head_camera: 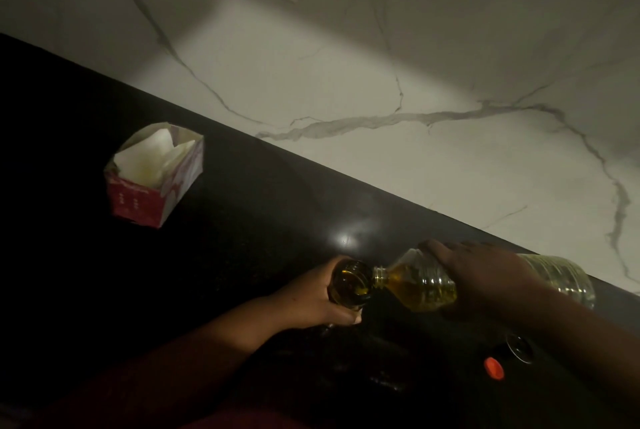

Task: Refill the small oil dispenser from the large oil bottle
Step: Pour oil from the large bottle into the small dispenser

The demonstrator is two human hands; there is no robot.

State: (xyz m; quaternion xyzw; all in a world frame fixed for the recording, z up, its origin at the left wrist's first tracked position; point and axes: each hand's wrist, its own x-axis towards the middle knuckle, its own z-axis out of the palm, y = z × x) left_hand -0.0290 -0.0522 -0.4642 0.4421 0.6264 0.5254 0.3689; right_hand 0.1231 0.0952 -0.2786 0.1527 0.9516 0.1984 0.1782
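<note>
The right hand (485, 276) grips the large clear plastic oil bottle (429, 284), tipped nearly flat, its neck at the mouth of the small dark glass oil dispenser (349, 284). The left hand (311, 300) wraps around that dispenser on the black countertop (225, 238). A red cap (493, 368) lies nearby; an open red-and-white carton (154, 174) sits well apart.

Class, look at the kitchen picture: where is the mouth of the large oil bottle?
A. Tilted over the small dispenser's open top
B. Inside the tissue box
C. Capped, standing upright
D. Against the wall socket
A: the right hand tips the large oil bottle onto the small oil dispenser, held by the left hand.
</note>
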